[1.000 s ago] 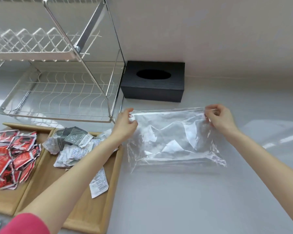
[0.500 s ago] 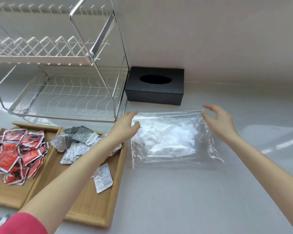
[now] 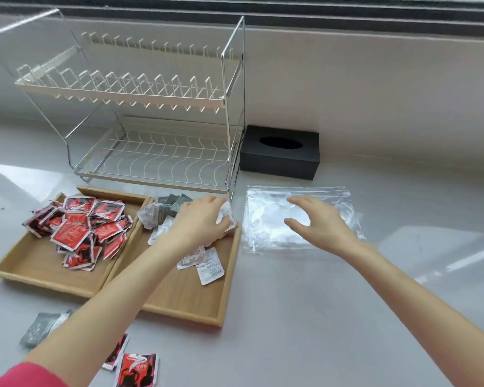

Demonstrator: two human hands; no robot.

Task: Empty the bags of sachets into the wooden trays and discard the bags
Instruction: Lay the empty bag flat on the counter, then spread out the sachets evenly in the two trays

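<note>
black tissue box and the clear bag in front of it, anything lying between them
Nothing: in the head view only bare grey counter separates the black tissue box from the clear bag.

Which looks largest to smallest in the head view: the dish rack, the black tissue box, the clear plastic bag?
1. dish rack, clearly largest.
2. clear plastic bag.
3. black tissue box.
The bag lies nearer the camera than the box, so their real order is unsure.
</note>
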